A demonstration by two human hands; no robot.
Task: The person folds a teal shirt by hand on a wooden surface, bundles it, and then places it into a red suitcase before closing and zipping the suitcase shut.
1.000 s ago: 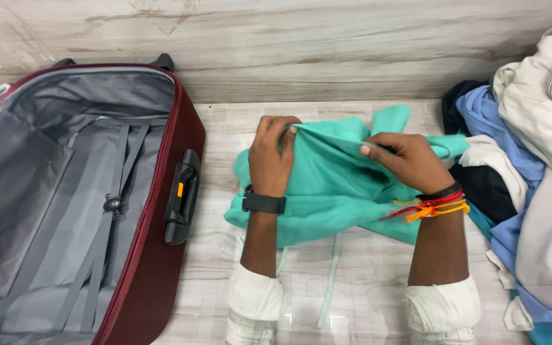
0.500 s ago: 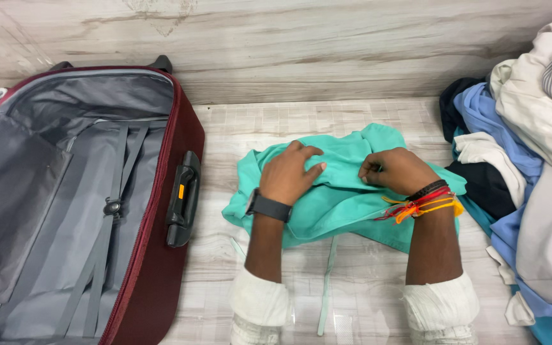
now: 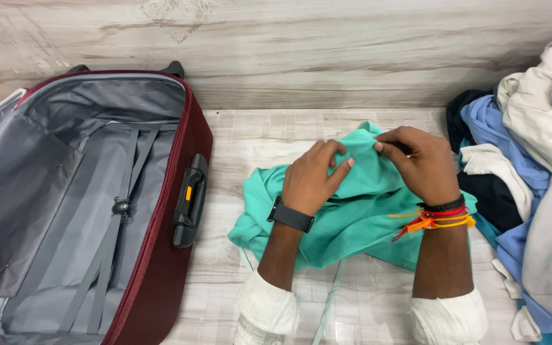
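A teal green garment [image 3: 359, 217] lies crumpled on the pale wood-patterned floor, its thin ties trailing toward me. My left hand [image 3: 314, 176], with a black watch on the wrist, pinches a fold at the top of the garment. My right hand [image 3: 420, 163], with red and orange threads and a black band on the wrist, grips the same upper edge just to the right. Both hands lift the cloth slightly near its far side.
An open maroon suitcase [image 3: 161, 255] with a grey lining and straps lies on the left, its black handle [image 3: 190, 201] facing the garment. A heap of clothes [image 3: 531, 172] in white, blue and black sits on the right. A wood-patterned wall runs behind.
Both hands have moved up and closer together, from pressing on the garment to pinching its upper edge. The view has shifted slightly.
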